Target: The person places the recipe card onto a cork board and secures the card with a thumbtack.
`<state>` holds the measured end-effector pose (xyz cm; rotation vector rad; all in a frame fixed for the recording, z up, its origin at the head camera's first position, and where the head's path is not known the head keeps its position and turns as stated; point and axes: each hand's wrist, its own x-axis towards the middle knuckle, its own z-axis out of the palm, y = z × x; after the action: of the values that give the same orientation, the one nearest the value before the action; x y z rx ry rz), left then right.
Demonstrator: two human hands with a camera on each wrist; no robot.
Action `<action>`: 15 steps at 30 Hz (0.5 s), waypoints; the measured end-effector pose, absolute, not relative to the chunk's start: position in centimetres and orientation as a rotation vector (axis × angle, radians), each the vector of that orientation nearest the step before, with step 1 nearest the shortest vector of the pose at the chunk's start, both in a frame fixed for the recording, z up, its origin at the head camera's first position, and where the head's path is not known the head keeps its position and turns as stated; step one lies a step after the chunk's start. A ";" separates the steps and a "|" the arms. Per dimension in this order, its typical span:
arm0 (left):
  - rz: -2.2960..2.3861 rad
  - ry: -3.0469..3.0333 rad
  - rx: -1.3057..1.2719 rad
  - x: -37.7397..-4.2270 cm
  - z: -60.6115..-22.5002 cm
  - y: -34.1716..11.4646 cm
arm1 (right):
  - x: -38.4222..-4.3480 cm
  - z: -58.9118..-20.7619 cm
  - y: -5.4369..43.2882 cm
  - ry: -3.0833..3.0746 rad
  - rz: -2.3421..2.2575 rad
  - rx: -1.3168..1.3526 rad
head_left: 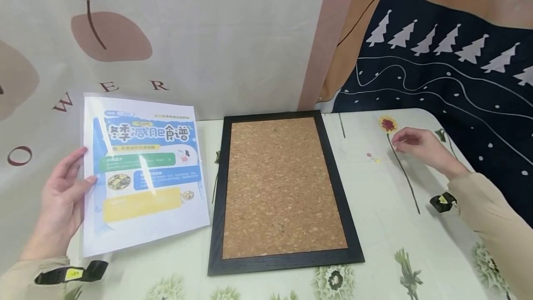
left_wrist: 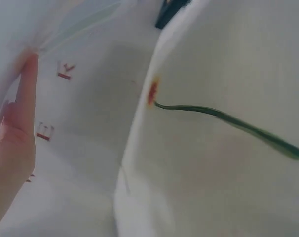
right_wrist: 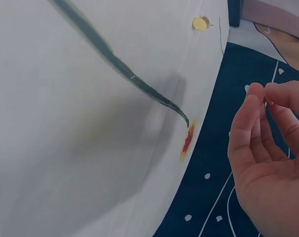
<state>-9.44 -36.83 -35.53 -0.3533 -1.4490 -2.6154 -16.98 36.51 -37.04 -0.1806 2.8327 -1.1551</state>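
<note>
My left hand point(head_left: 62, 198) grips the left edge of a printed sheet point(head_left: 145, 237) in a glossy clear cover, its thumb lying over the front. The sheet stands tilted up, left of a cork board point(head_left: 283, 189) with a black frame, which lies on the table. Over the table's right side, my right hand point(head_left: 424, 149) brings thumb and index fingertips together. In the right wrist view a tiny reddish pin point(right_wrist: 271, 103) shows at the pinch; most of it is hidden. A yellow round-headed tack point(right_wrist: 201, 23) lies on the cloth.
A white tablecloth point(head_left: 366, 226) printed with flowers covers the table; the long-stemmed flower point(head_left: 388, 124) near my right hand is part of its print. Small pink and yellow tacks point(head_left: 369, 155) lie right of the board. Behind hang a pale curtain point(head_left: 233, 36) and dark tree-patterned cloth point(head_left: 416, 75).
</note>
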 end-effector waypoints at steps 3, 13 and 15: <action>-2.550 -1.479 -0.391 -9.5 -34.6 -36.6 | -17.0 -36.8 36.3 2.831 -1.170 -0.148; -2.627 -1.469 -0.423 -9.5 -33.2 -34.1 | -17.6 -36.1 35.1 2.857 -1.240 -0.097; -2.633 -1.484 -0.441 -9.5 -33.5 -33.2 | -17.8 -36.1 34.8 2.846 -1.297 -0.103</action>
<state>-9.52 -33.21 -33.48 -0.4406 -1.4837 -2.6330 -17.79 34.81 -36.10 -0.1029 2.8461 -1.2973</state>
